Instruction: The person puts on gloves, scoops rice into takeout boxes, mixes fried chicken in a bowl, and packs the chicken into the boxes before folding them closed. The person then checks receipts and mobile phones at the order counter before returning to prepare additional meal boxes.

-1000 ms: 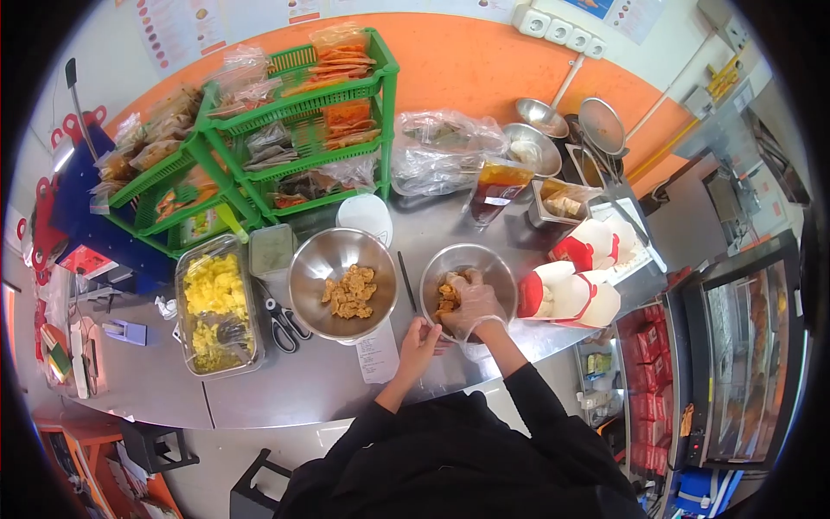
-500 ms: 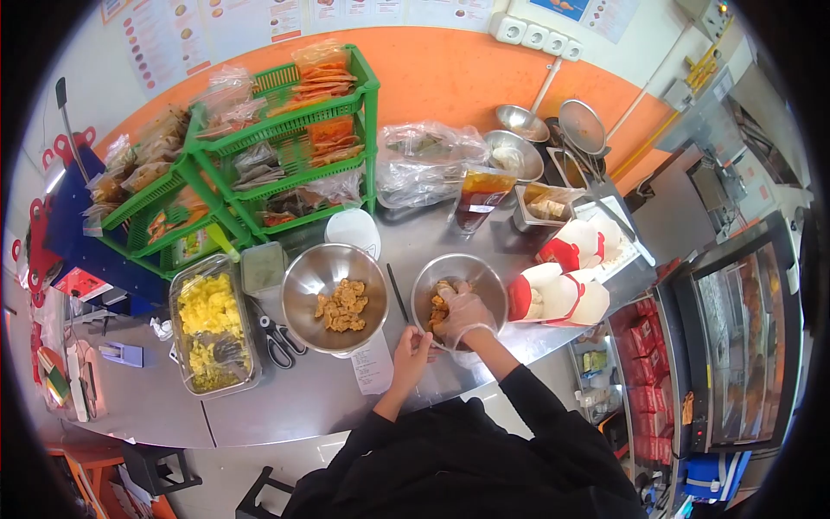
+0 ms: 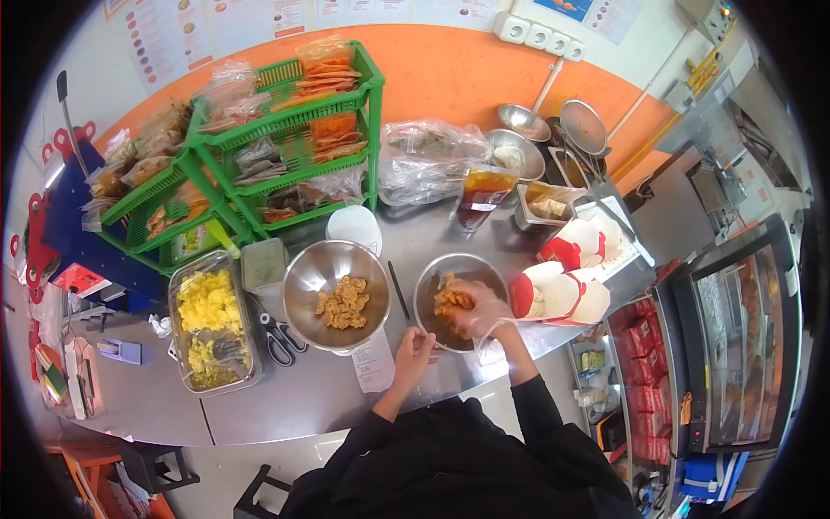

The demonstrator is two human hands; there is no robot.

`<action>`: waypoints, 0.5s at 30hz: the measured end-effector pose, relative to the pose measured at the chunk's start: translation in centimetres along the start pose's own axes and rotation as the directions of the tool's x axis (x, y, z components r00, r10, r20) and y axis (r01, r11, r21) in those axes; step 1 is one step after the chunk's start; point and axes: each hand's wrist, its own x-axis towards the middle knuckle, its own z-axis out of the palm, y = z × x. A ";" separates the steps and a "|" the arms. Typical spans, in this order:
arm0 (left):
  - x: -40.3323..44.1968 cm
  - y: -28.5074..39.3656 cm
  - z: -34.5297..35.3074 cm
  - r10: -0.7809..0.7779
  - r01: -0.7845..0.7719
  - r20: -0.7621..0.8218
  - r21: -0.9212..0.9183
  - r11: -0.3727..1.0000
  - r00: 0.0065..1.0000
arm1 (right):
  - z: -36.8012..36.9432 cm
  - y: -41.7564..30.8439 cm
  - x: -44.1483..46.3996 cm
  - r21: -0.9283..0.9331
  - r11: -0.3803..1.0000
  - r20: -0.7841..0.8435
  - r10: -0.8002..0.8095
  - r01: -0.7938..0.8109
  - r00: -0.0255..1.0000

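My right hand (image 3: 484, 311), in a clear plastic glove, is inside the right steel bowl (image 3: 427, 275). Its fingers curl round orange-brown coated pieces (image 3: 450, 300). At the near left rim of that bowl, my bare left hand (image 3: 415, 353) has its fingers bent together, apparently gripping the edge. The left steel bowl (image 3: 298, 277) holds lighter brown pieces (image 3: 344, 303). A thin black stick (image 3: 399, 291) lies between the bowls. A paper receipt (image 3: 373, 363) is partly under the left bowl.
To the left are a clear tray with yellow food (image 3: 207, 304), scissors (image 3: 278, 339) and green racks (image 3: 285, 130) of packets. Red-white boxes (image 3: 562, 296), a sauce pouch (image 3: 478, 197) and a metal container (image 3: 543, 206) stand on the right.
My right hand has shifted slightly right within the bowl, and more orange pieces show by its fingers. My left hand stays by the rim. The view has tilted upward since the oldest frame.
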 end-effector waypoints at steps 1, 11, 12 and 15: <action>0.0 -0.2 0.0 -0.004 0.004 0.006 0.004 1.000 1.000 | 0.0 1.3 0.5 0.090 0.996 0.010 -0.016 0.015 1.000; 0.1 -0.2 0.1 0.002 -0.002 0.045 0.012 1.000 0.999 | 2.9 -0.3 -0.5 -0.431 0.885 -0.079 0.158 -0.177 0.984; 0.2 -0.2 0.1 0.010 -0.011 0.044 0.021 1.000 0.999 | 4.3 0.5 0.2 -0.482 0.854 -0.087 0.178 -0.198 0.980; 0.1 -0.2 0.1 0.024 -0.025 0.036 0.041 0.999 0.999 | 4.3 2.8 1.5 -0.368 0.922 -0.057 0.110 -0.123 0.992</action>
